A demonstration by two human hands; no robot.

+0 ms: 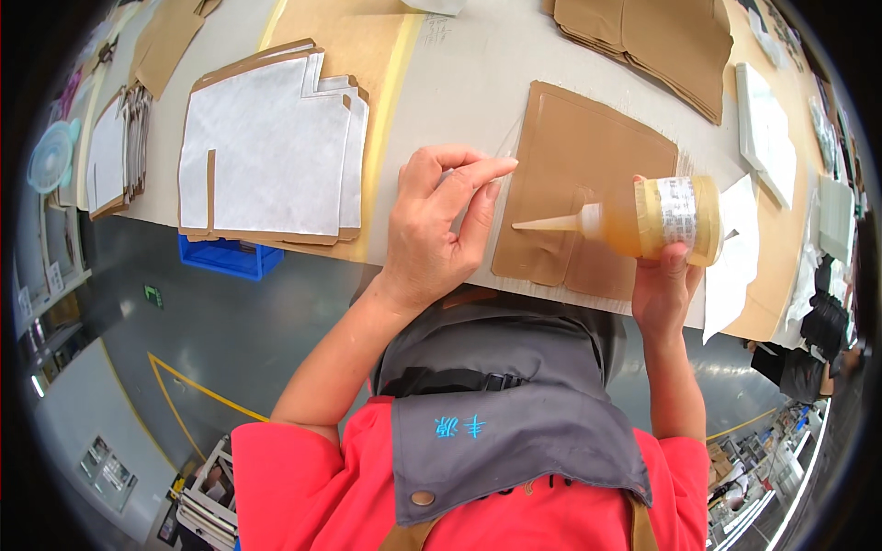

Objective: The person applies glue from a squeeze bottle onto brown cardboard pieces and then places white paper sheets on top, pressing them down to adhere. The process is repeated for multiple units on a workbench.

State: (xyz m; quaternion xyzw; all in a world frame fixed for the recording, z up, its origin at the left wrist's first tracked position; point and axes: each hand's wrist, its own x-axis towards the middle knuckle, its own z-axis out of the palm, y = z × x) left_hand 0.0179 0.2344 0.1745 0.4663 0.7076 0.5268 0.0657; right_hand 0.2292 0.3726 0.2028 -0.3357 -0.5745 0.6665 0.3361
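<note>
My right hand [665,280] is wrapped around a squeeze bottle [625,219] of amber liquid with a long pointed nozzle. The bottle lies nearly level, its tip pointing left over a flat brown panel [593,138] with stitched-looking edges. My left hand [441,216] is by the panel's left edge, thumb and forefinger pinched together. A thin, clear sliver rises near those fingertips; whether they grip it I cannot tell. To the left lies a stack of white-faced pieces with brown edges [266,147].
More brown panels [643,46] are piled at the far right. A white block [764,129] and a white sheet [733,262] lie on the right. A blue crate [230,257] sits below the table's front edge; another white-and-brown stack [119,147] stands far left.
</note>
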